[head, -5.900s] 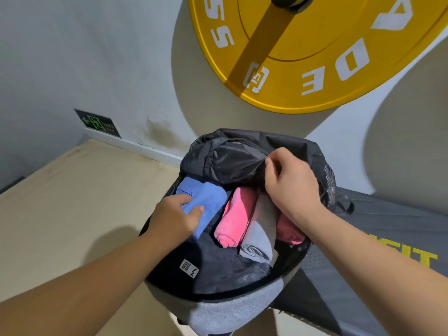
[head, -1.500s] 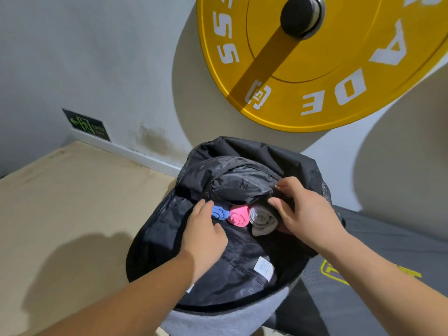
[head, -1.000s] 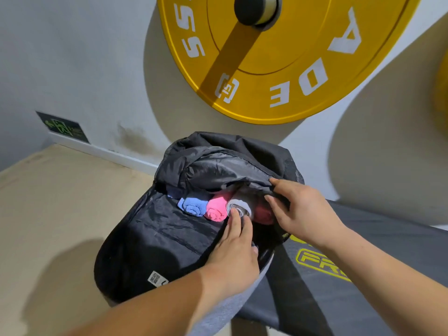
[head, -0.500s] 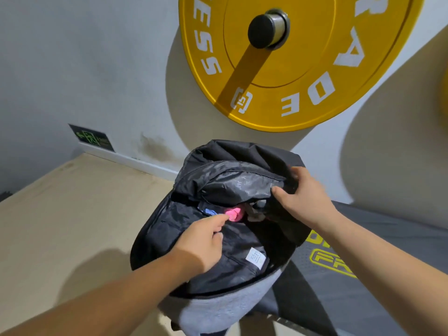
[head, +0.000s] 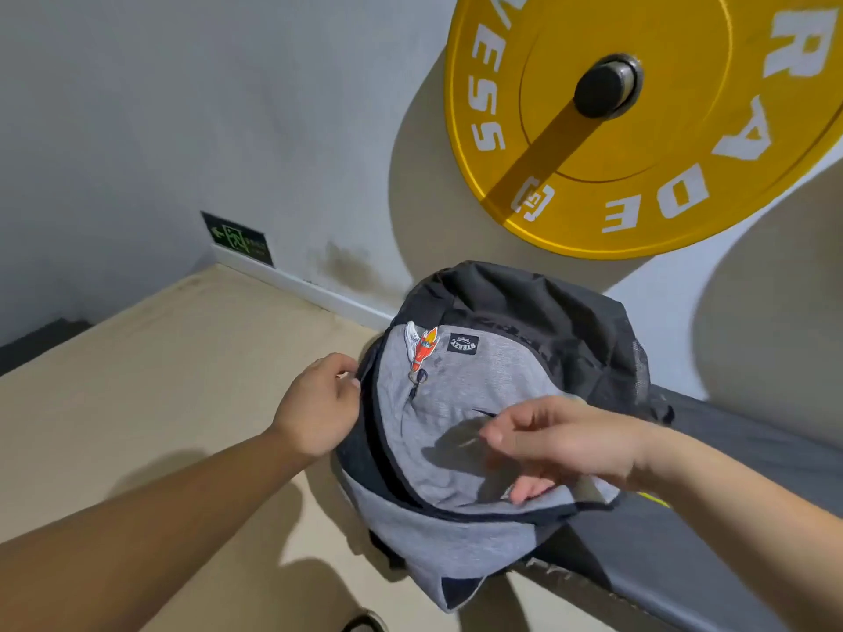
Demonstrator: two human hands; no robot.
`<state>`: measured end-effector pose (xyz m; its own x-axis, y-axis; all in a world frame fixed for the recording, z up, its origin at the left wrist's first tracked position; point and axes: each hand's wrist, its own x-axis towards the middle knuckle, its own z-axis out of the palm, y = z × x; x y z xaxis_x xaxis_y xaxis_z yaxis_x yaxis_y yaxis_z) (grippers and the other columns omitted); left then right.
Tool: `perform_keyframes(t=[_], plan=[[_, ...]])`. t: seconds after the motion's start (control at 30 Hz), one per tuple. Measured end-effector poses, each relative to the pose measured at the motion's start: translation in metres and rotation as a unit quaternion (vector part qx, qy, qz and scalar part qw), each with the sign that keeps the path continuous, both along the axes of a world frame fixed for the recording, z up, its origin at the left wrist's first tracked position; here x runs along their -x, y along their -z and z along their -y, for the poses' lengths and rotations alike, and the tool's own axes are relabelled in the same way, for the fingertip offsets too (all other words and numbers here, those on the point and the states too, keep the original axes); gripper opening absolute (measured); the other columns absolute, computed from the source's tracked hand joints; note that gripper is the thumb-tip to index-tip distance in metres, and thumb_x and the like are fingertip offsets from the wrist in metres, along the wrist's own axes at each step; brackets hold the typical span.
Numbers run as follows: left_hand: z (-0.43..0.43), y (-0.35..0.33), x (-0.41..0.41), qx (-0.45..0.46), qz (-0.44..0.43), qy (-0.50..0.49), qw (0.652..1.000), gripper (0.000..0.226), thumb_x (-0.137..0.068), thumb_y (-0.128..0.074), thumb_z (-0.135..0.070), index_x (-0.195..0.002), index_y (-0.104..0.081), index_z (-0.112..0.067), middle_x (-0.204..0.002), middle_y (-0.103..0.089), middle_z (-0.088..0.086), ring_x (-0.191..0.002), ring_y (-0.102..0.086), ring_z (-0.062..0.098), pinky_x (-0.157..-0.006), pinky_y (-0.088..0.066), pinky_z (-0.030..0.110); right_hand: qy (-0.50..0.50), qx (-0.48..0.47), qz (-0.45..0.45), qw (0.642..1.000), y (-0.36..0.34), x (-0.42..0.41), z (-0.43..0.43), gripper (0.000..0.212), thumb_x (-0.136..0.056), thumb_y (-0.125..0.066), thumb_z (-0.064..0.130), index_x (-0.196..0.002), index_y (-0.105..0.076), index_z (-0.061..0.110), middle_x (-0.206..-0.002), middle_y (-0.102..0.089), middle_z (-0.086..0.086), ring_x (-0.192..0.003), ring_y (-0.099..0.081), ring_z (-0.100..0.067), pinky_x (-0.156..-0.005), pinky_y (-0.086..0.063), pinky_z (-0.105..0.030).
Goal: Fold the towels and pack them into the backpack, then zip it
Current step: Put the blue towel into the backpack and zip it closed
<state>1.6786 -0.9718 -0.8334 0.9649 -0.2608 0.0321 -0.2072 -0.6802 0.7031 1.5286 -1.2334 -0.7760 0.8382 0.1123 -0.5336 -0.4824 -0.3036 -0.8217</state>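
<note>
Grey wall (head: 273, 107) behind carries a yellow weight plate (head: 638, 130). Left hand (head: 319, 403) has its grip pinched closed on the left edge of the backpack (head: 456, 403), at the zip line. Right hand (head: 561, 440) hovers loosely open over the grey front flap, holding nothing. Backpack sits below the plate, propped on a dark padded bench (head: 730, 517) beside the tan floor (head: 159, 380).

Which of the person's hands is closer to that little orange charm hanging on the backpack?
Left. The left hand pinches the backpack's left edge, just beside and below the orange charm; the right hand hovers farther down to the right.
</note>
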Motion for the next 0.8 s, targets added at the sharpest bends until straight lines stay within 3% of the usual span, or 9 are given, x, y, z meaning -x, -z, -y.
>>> perform_keyframes(t=[0.1,0.2,0.27,0.33,0.47,0.57,0.67,0.73,0.8], plan=[[-0.012,0.018,-0.010,-0.048,-0.066,-0.001,0.997,0.049,-0.097,-0.057,-0.039,-0.142,-0.051,-0.021,-0.141,-0.056,0.002,-0.128,-0.054,0.021,-0.107,-0.042,0.033,-0.008,0.155,0.117,0.981,0.026,-0.013,-0.019,0.009,-0.096,-0.068,0.028,-0.100,-0.071,0.020,-0.082,-0.070,-0.005,-0.070,-0.062,-0.008,-0.073,-0.057,-0.034],[-0.013,0.032,-0.022,-0.014,-0.172,-0.014,0.985,0.067,-0.090,-0.061,-0.054,-0.148,-0.042,-0.026,-0.145,-0.053,0.000,-0.130,-0.054,0.021,-0.110,-0.042,0.035,-0.001,0.254,0.213,0.943,0.045,-0.030,-0.032,0.009,-0.094,-0.069,0.030,-0.103,-0.069,0.027,-0.090,-0.072,0.008,-0.079,-0.064,-0.002,-0.082,-0.054,-0.024],[-0.008,0.038,-0.030,0.013,-0.213,-0.020,0.977,0.054,-0.091,-0.069,-0.039,-0.139,-0.052,-0.019,-0.133,-0.062,0.005,-0.117,-0.061,0.023,-0.104,-0.045,0.031,-0.007,0.282,0.281,0.917,0.055,-0.041,-0.038,0.014,-0.093,-0.068,0.029,-0.106,-0.070,0.027,-0.104,-0.069,0.011,-0.099,-0.063,-0.004,-0.093,-0.049,-0.023],[-0.002,0.045,-0.031,0.020,-0.214,-0.025,0.976,0.021,-0.092,-0.069,-0.018,-0.112,-0.066,-0.016,-0.112,-0.069,0.007,-0.098,-0.064,0.021,-0.095,-0.051,0.027,-0.034,0.313,0.315,0.895,0.060,-0.050,-0.044,0.024,-0.092,-0.064,0.035,-0.113,-0.069,0.025,-0.123,-0.063,0.011,-0.117,-0.057,-0.005,-0.105,-0.042,-0.021],[0.003,0.051,-0.015,0.023,-0.209,0.020,0.977,0.022,-0.088,-0.055,-0.006,-0.081,-0.073,-0.015,-0.073,-0.064,-0.003,-0.068,-0.058,0.013,-0.061,-0.047,0.011,-0.080,0.368,0.332,0.865,0.057,-0.073,-0.053,0.043,-0.092,-0.059,0.051,-0.130,-0.061,0.032,-0.151,-0.045,0.011,-0.142,-0.039,-0.007,-0.117,-0.030,-0.021],[0.000,0.047,-0.014,0.038,-0.261,0.063,0.963,0.018,-0.088,-0.061,-0.008,-0.081,-0.076,-0.015,-0.079,-0.075,0.005,-0.071,-0.068,0.016,-0.068,-0.058,0.024,-0.120,0.416,0.327,0.840,0.059,-0.112,-0.059,0.060,-0.095,-0.054,0.057,-0.148,-0.046,0.031,-0.164,-0.030,0.008,-0.154,-0.020,-0.015,-0.125,-0.017,-0.028],[-0.006,0.051,-0.034,0.075,-0.305,0.053,0.948,0.028,-0.093,-0.050,0.001,-0.086,-0.075,-0.010,-0.080,-0.071,0.007,-0.063,-0.062,0.017,-0.060,-0.056,0.025,-0.137,0.427,0.222,0.866,0.067,-0.153,-0.063,0.066,-0.100,-0.042,0.059,-0.159,-0.021,0.037,-0.169,-0.011,0.011,-0.157,-0.003,-0.016,-0.128,-0.005,-0.033],[-0.007,0.058,-0.058,0.113,-0.256,0.012,0.960,0.034,-0.095,-0.041,0.002,-0.091,-0.071,-0.014,-0.085,-0.067,0.003,-0.066,-0.061,0.018,-0.063,-0.056,0.029,-0.148,0.449,0.156,0.867,0.075,-0.167,-0.064,0.075,-0.096,-0.038,0.068,-0.160,-0.012,0.039,-0.169,-0.008,0.012,-0.157,-0.002,-0.012,-0.128,-0.006,-0.033],[-0.003,0.062,-0.083,0.122,-0.183,0.006,0.976,0.034,-0.100,-0.039,-0.002,-0.097,-0.065,-0.023,-0.091,-0.065,-0.003,-0.069,-0.062,0.014,-0.064,-0.055,0.018,-0.146,0.477,0.131,0.856,0.081,-0.172,-0.064,0.084,-0.090,-0.039,0.077,-0.160,-0.008,0.042,-0.168,-0.009,0.018,-0.156,-0.005,-0.008,-0.127,-0.011,-0.033]])
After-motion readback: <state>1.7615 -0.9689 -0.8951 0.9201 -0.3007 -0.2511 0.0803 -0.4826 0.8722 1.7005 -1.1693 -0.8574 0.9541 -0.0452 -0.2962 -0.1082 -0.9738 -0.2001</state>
